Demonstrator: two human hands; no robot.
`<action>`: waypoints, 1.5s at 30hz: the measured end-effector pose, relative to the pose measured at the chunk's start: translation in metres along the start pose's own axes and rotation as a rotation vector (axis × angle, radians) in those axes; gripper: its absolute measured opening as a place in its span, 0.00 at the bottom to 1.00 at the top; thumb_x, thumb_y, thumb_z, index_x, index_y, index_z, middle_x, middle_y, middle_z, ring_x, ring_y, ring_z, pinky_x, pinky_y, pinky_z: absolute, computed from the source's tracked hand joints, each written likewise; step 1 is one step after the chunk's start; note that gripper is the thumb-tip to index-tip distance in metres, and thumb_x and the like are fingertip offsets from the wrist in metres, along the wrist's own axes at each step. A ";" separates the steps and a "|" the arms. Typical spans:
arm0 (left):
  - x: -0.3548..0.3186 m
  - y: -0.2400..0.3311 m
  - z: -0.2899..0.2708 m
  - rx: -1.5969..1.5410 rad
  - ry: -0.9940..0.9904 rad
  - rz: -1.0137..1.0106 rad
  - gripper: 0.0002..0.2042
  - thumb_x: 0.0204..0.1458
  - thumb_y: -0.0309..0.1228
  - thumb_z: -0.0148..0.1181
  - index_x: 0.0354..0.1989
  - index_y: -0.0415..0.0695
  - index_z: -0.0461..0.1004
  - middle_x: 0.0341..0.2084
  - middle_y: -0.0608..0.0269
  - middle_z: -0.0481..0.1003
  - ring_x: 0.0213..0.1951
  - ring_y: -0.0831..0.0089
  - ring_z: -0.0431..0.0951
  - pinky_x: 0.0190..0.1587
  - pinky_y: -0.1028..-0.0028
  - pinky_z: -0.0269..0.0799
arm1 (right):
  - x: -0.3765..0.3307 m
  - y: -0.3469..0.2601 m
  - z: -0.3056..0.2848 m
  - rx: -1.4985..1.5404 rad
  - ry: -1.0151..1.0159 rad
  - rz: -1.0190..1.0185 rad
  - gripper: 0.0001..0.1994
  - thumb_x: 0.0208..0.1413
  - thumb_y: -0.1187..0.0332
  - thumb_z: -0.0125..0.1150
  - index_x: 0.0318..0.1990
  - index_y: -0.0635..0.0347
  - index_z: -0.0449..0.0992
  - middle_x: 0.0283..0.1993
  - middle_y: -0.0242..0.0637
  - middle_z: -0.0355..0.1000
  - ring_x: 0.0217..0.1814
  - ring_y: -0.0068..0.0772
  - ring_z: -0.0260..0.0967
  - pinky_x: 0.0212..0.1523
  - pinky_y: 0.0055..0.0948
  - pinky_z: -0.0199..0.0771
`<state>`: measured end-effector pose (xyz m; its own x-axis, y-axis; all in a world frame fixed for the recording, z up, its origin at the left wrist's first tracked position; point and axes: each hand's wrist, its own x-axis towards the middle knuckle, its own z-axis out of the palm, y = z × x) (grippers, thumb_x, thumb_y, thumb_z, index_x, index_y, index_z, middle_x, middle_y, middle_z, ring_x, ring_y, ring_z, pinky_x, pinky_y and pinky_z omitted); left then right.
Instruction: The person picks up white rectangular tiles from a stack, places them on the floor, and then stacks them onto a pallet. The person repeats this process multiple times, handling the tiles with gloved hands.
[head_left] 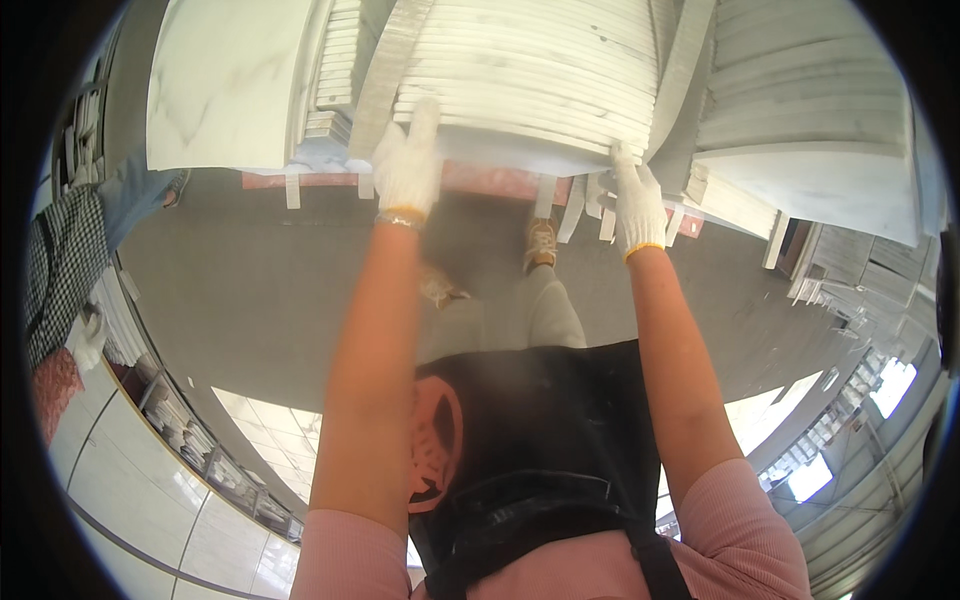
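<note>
Both my arms reach forward to a row of white marble-look stone slabs (530, 75), packed face to face with their edges up. My gloved left hand (408, 165) grips the nearest slab at its left corner, one finger or thumb lying over the top edge. At the right corner my gloved right hand (637, 200) holds the same slab, thumb near the upper edge. The undersides of both hands' grips are partly hidden. A grey-white strip (388, 75) runs beside the left end of the row, and another strip (683, 80) beside the right end.
More pale slabs stand at the left (225, 85) and right (810, 185). Beneath the row lies a pinkish-red beam (500, 181). A person in a checked sleeve (70, 260) works at the far left, by a white tiled surface (150, 480). My feet stand on grey floor (250, 290).
</note>
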<state>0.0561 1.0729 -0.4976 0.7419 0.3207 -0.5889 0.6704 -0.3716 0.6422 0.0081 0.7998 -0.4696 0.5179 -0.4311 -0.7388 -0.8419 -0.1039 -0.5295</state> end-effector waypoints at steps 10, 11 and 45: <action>-0.063 -0.078 0.000 -0.312 0.122 0.174 0.22 0.66 0.39 0.56 0.64 0.40 0.72 0.64 0.48 0.70 0.65 0.57 0.70 0.65 0.65 0.65 | -0.042 0.094 -0.013 0.059 -0.135 -0.177 0.36 0.67 0.49 0.58 0.73 0.65 0.61 0.66 0.41 0.69 0.67 0.35 0.68 0.67 0.32 0.65; -0.068 -0.091 -0.001 -0.270 0.140 0.230 0.20 0.67 0.36 0.55 0.64 0.41 0.71 0.66 0.50 0.68 0.67 0.57 0.69 0.66 0.66 0.65 | -0.041 0.101 -0.018 0.112 -0.168 -0.092 0.36 0.68 0.50 0.58 0.74 0.66 0.60 0.67 0.41 0.68 0.69 0.36 0.66 0.70 0.33 0.62; -0.080 -0.136 -0.001 -0.337 0.096 0.336 0.25 0.61 0.38 0.62 0.65 0.44 0.66 0.61 0.49 0.72 0.55 0.63 0.77 0.60 0.66 0.72 | -0.016 0.016 -0.002 0.022 -0.011 -0.055 0.34 0.69 0.45 0.53 0.63 0.73 0.70 0.60 0.52 0.72 0.56 0.44 0.74 0.55 0.34 0.80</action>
<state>-0.0939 1.0986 -0.5373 0.9052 0.3161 -0.2840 0.3487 -0.1706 0.9216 -0.0140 0.8034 -0.4659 0.5651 -0.4155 -0.7128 -0.8087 -0.1079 -0.5782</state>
